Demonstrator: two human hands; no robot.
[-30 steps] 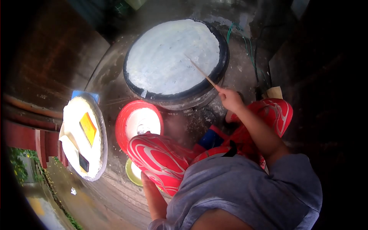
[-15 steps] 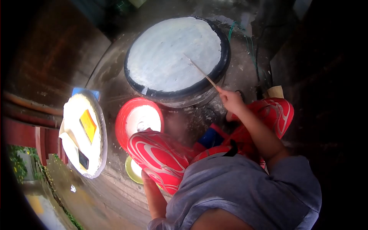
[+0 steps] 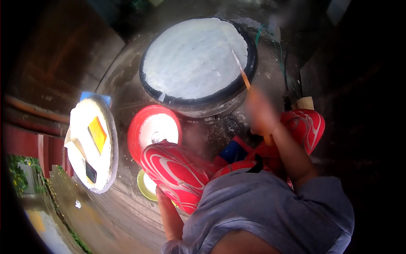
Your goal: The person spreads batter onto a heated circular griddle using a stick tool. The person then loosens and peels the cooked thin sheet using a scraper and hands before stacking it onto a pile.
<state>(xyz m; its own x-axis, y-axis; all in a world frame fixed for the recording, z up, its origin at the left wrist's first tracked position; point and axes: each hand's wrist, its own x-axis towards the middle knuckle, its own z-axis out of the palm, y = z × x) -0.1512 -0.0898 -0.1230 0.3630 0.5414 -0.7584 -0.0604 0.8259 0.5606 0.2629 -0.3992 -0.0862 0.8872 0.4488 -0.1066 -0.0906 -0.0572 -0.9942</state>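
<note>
Holding a thin stick (image 3: pixel 244 75) with the right hand (image 3: pixel 261 111), clamped on it, over the right part of the white round layer (image 3: pixel 190 59) at upper centre. Probably working near the edge; calling for a light, level touch. Cannot tell the grip of the left hand (image 3: pixel 161 195), mostly hidden by the knee (image 3: pixel 171 171).

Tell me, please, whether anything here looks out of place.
A white scrap lies on the ground at lower left, resembling litter; a whitish patch also interrupts the black rim of the round surface.
</note>
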